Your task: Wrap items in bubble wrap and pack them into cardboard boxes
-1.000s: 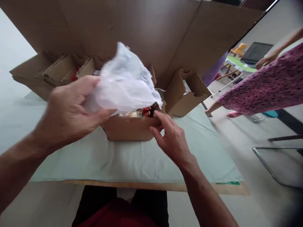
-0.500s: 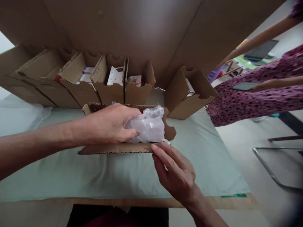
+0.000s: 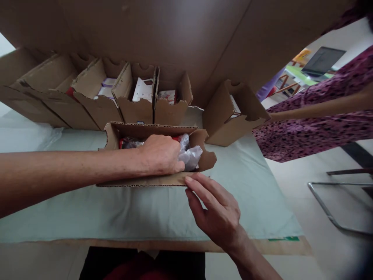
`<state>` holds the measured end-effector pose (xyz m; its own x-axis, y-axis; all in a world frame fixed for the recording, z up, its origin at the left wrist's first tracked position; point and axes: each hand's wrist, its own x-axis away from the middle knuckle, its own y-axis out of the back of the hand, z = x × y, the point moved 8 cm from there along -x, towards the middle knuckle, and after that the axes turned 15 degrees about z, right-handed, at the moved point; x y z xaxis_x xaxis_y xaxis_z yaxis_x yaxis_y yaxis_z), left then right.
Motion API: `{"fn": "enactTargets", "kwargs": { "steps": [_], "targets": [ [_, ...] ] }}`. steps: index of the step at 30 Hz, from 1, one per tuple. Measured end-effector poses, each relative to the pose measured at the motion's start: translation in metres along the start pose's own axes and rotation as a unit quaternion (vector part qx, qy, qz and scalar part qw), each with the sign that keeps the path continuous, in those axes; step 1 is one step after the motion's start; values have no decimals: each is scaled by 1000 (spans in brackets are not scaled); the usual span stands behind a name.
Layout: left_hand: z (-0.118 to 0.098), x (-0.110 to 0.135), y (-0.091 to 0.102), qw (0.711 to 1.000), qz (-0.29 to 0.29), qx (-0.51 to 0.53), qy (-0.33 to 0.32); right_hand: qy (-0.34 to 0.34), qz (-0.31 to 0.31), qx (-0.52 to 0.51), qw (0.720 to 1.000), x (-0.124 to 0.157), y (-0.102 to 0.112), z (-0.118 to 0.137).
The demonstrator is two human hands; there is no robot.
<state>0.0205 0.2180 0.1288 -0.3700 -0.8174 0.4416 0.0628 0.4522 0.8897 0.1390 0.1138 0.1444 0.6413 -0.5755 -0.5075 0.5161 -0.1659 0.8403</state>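
An open cardboard box [image 3: 113,136] lies lengthwise across the cloth in front of me. My left hand [image 3: 161,153] is down inside it, fingers curled and closed on a crumpled clear plastic bag [image 3: 190,157], part of which bunches out toward the box's right end. Most of the left fingertips are hidden. Red, shiny wrapped items [image 3: 129,143] show in the box to the left of that hand. At the near right corner, my right hand [image 3: 215,206] pinches the box's near wall between thumb and fingers.
Behind stands a row of upright cardboard boxes [image 3: 138,111] holding packets and cards. Another box [image 3: 233,128] stands apart at the right. A pale green cloth [image 3: 145,217] covers the table. Clear plastic sheeting [image 3: 37,134] lies left. A person in patterned pink clothing [image 3: 291,132] stands at right.
My left hand has moved lower into the box and slightly right, pressing the plastic bag down with it. My right hand keeps its place on the box wall. The other person's arm has moved.
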Motion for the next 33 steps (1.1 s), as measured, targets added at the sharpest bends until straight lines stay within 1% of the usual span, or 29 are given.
{"fn": "enactTargets", "kwargs": {
  "steps": [2, 5, 6, 10, 12, 15, 18, 22, 27, 33],
  "targets": [
    [-1, -1, 1, 1000, 12, -8, -1, 0, 3, -5, 1000, -1, 1, -1],
    [0, 6, 7, 999, 26, -28, 2, -2, 5, -13, 1000, -1, 1, -3],
    [2, 10, 11, 999, 18, -34, 8, 0, 6, -14, 1000, -1, 1, -3],
    [1, 20, 25, 997, -54, -48, 15, 9, 2, -19, 1000, -2, 0, -2],
    [-3, 18, 23, 997, -60, -42, 8, 9, -3, -21, 1000, -2, 0, -2],
    [-9, 7, 16, 999, -41, -25, 2, 6, -4, -21, 1000, -2, 0, -1],
    [-14, -4, 14, 999, -31, -21, -5, -3, 1, -26, 1000, -2, 0, -2],
    [-12, -12, 13, 999, -23, -29, 3, -12, 6, -36, 999, -4, -1, -4],
    [-11, -12, 12, 999, -25, -24, 10, -11, 5, -34, 999, -7, -2, -4],
    [-13, -22, 10, 999, -41, 18, 12, -18, -6, -26, 999, -10, 0, -1]
  ]
}}
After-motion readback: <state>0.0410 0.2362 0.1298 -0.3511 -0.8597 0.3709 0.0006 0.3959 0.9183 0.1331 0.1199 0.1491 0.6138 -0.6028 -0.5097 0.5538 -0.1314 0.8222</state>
